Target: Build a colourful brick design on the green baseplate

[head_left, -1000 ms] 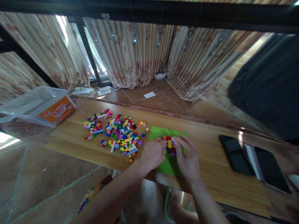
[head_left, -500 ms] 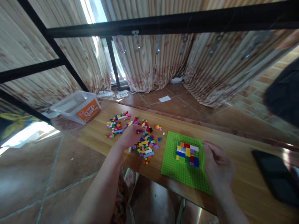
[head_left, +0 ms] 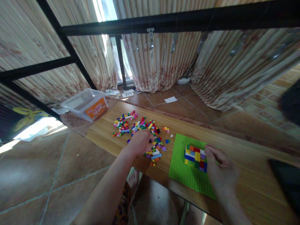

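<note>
My left hand (head_left: 142, 141) is over the heap of loose toy bricks (head_left: 156, 153), fingers curled down among them. The fingertips are partly hidden, and what they pinch cannot be made out. My right hand (head_left: 222, 167) is at the right side of the green baseplate (head_left: 179, 168), thumb and index finger drawn together beside the built block. Anything between them is too small to tell. On the plate, a flat block of joined bricks (head_left: 197, 155) shows red, yellow, blue, white, purple and green pieces. My right hand covers part of its right end.
A clear plastic box (head_left: 86, 104) with an orange label stands at the table's far left end. A few stray bricks (head_left: 166, 129) lie between heap and plate. A dark flat device (head_left: 284, 181) lies at right on the wooden table (head_left: 253, 175). A black metal bar runs above.
My left hand has left the built block and moved left to the loose bricks. My right hand shifted to the plate's right side. The view has turned left.
</note>
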Tool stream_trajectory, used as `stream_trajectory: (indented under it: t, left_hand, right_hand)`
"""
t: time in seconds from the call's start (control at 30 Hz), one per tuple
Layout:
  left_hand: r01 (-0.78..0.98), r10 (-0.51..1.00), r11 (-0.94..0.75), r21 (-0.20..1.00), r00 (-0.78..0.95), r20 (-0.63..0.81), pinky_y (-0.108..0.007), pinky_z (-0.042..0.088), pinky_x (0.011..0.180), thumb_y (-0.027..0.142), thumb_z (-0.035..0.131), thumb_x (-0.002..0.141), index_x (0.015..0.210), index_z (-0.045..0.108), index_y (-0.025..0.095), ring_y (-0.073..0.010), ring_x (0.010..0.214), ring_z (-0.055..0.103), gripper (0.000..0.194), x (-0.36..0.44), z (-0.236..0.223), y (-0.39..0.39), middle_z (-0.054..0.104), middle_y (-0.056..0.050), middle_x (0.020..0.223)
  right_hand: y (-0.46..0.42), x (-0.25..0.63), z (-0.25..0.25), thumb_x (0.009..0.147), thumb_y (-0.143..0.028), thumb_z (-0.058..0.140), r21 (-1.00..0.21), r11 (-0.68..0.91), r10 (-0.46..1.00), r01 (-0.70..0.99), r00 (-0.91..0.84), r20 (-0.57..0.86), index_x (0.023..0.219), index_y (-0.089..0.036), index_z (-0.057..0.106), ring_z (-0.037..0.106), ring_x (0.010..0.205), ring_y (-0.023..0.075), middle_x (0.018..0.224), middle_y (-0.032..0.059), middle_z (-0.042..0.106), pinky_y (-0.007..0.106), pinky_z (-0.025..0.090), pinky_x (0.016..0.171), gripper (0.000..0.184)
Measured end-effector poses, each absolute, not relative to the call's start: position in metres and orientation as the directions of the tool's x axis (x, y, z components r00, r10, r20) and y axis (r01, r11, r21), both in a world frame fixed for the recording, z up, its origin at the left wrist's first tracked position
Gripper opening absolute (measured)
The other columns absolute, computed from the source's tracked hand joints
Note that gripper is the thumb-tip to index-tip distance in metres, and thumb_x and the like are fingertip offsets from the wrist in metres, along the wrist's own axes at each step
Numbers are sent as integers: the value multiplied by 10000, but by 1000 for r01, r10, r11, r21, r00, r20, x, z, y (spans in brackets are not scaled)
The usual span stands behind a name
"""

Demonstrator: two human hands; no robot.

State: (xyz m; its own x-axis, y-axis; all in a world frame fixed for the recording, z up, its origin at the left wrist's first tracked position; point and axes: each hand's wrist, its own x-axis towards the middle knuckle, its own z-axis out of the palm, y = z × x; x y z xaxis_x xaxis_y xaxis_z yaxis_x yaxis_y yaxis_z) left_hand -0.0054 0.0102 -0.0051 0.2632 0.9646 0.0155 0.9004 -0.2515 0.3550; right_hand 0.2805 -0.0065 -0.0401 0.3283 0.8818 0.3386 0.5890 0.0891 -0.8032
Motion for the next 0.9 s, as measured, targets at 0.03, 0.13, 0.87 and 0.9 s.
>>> stream_trajectory:
  t: [0.03,0.13,0.87,0.9]
  left_hand:
    - [900,963,-256,354,268,16,-296,484,794,163,644,752,775,738,200,-187,828,633,104,-5,-5,10,668,-44,882]
    - [894,961,-265,361,275,26,-293,477,766,153,608,784,733,712,187,-174,788,618,120,-5,-3,10,651,-44,854]
    - [838,979,-146,525,45,200,-251,469,719,141,505,833,862,711,160,-157,779,625,209,-15,-6,24,709,-49,884]
    - [836,978,-135,532,24,209,-250,466,708,145,508,836,861,712,159,-156,767,624,206,-15,-6,24,711,-50,879]
  right_hand:
    - [-6,280,-40,844,-424,584,-798,97,883,595,319,345,863,-187,743,676,930,270,979,97,735,442,510,876,287]
    - [-5,281,-41,852,-421,579,-791,118,875,600,313,368,864,-193,742,675,940,268,981,92,733,445,504,895,281]
    - [-27,250,-31,911,-286,571,-599,483,817,638,-82,571,952,-217,723,673,891,189,981,66,715,337,542,825,172]
    - [-31,240,-33,917,-264,563,-585,531,816,613,-184,548,965,-221,720,672,886,179,979,59,716,317,546,805,170]
